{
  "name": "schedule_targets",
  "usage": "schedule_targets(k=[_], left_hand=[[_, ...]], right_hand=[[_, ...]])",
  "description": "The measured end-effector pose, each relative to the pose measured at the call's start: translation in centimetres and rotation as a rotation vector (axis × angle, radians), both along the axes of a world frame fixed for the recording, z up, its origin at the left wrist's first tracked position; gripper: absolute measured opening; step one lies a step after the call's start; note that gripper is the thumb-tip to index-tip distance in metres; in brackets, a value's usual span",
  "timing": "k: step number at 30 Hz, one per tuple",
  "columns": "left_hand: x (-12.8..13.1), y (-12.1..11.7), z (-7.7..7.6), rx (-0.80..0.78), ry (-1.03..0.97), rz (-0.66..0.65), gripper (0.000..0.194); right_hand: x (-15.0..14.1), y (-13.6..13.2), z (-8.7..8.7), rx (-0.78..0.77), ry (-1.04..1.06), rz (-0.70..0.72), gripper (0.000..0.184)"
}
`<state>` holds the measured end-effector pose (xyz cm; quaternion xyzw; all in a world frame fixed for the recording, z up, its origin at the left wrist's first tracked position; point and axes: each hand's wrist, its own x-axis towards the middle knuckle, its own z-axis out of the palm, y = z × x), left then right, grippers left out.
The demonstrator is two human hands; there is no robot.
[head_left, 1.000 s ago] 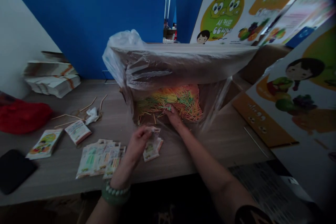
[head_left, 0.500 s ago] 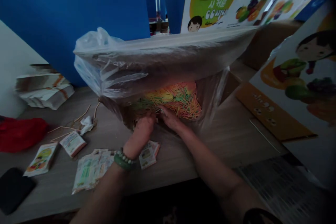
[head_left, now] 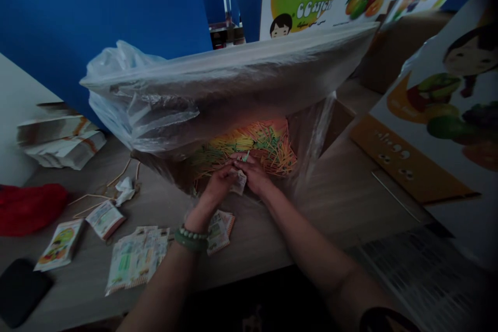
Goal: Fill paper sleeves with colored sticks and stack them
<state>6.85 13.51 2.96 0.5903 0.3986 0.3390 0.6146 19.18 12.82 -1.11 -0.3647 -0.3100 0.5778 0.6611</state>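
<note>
My left hand (head_left: 218,182) and my right hand (head_left: 252,172) meet at the mouth of a box lined with clear plastic (head_left: 218,88). Between their pinched fingers is a small printed packet (head_left: 238,182). The fingertips of my right hand also pinch a thin green stick (head_left: 246,156) above the packet. Inside the box lies a heap of orange, yellow and green sticks (head_left: 257,145). Two more packets (head_left: 220,229) lie on the wooden table (head_left: 334,202) just below my left wrist, which wears a green bead bracelet.
A row of filled packets (head_left: 136,259) lies at the front left, with single packets (head_left: 104,219) and loose sticks beyond. A red cloth (head_left: 27,207), a black phone (head_left: 19,290) and stacked paper (head_left: 62,135) sit far left. Printed cartons (head_left: 439,129) stand on the right.
My left hand left the packets on the table, carried one up to the box mouth and now meets my right hand there. The view shifted, sliding the box leftward.
</note>
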Motion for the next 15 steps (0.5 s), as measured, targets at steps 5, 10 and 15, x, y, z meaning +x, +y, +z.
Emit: schedule_targets(k=[5,10,15], left_hand=[[-2.6,-0.3,1.1,-0.049,0.059,0.164,0.015],[-7.2,-3.4,2.6,-0.099,-0.013,0.321,0.025],[-9.6,-7.3,2.2,-0.533,-0.225,0.412,0.019]], right_hand=[[-0.2,0.4,-0.9,0.124,-0.321,-0.126,0.022],[-0.4,0.1,-1.6,0.086,-0.680,-0.077,0.025],[0.0,-0.1,-1.8,0.214,-0.593,-0.146,0.010]])
